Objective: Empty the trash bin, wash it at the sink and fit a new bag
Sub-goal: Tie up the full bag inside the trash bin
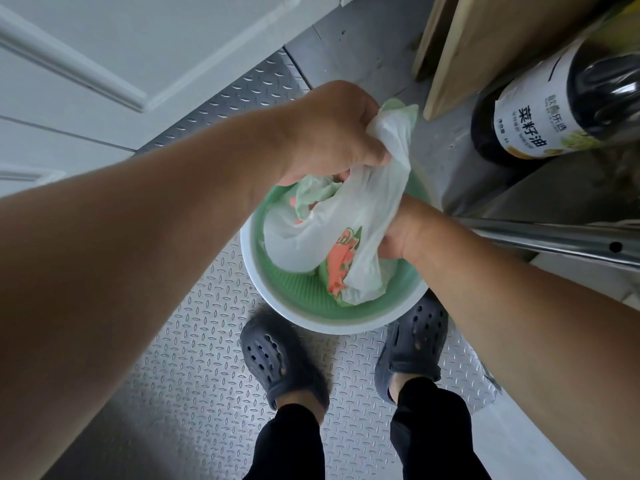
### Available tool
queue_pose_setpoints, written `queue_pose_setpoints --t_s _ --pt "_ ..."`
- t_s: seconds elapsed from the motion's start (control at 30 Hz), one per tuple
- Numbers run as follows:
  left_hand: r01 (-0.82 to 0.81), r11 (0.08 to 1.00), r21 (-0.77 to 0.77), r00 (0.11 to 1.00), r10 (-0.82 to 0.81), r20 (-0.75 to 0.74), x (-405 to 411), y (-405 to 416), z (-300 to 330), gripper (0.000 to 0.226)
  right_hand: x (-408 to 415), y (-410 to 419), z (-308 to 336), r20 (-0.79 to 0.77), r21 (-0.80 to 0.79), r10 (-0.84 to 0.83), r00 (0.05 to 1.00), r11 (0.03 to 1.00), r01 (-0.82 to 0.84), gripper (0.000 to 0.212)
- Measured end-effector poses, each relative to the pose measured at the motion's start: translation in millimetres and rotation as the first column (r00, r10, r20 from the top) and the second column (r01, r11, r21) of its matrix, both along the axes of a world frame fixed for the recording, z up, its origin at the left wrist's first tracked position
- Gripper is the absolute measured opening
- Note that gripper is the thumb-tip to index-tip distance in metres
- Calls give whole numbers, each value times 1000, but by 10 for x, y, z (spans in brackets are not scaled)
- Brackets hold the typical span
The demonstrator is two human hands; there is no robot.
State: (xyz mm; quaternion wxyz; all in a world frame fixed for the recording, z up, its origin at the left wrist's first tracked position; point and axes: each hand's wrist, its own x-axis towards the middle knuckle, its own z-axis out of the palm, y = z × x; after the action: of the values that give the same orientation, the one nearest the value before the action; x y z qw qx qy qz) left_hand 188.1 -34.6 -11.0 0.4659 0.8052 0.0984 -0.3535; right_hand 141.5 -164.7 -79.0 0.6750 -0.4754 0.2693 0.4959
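A round trash bin (pixel 311 322) with a white rim and green ribbed inside stands on the floor between my feet. A thin white plastic bag (pixel 377 202) with a green and orange print rises out of it. My left hand (pixel 332 133) is above the bin, fist closed on the bag's bunched top. My right hand (pixel 398 233) reaches into the bin's right side and grips the bag lower down, its fingers mostly hidden by the plastic. The bag's contents are not visible.
The floor is steel tread plate (pixel 194 375). My feet wear dark clogs (pixel 277 362) just in front of the bin. A large dark oil bottle (pixel 561 109) and wooden boards (pixel 485 46) are at the upper right, above a metal rail (pixel 554 237). A white door (pixel 104 64) is on the left.
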Motion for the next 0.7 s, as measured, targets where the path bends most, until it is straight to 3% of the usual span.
queue_pose_setpoints --t_s 0.1,0.2,0.27,0.37,0.43,0.5,0.57,0.63,0.7 --pt "-10 1000 26 1000 10 1 29 20 -40 18 4 23 67 -93 190 -75 993 977 92 67" --pt "-33 997 63 999 32 9 80 35 -58 23 -38 19 108 -175 369 -194 965 896 247 48" --pt "-27 995 92 1000 27 7 96 30 -58 25 -84 -57 110 -193 434 -244 950 847 306 49" --pt "-22 996 84 1000 22 3 106 4 -70 32 -155 -216 113 -204 528 -216 955 797 293 50" --pt "23 995 98 1000 -24 2 113 -50 -68 29 -186 -246 167 -127 565 -111 986 809 164 53" --pt "67 991 117 998 -68 1 120 -119 -48 25 -212 -194 182 -10 482 40 999 876 -31 60" --pt "131 982 140 991 -134 12 107 -205 -6 23 -216 -80 183 138 281 163 977 940 -196 40" --pt "205 968 146 977 -212 32 87 -306 51 8 -194 58 205 192 70 220 956 969 -237 22" --pt "300 938 174 948 -313 55 65 -385 96 18 -168 151 199 156 -73 192 969 981 -182 15"
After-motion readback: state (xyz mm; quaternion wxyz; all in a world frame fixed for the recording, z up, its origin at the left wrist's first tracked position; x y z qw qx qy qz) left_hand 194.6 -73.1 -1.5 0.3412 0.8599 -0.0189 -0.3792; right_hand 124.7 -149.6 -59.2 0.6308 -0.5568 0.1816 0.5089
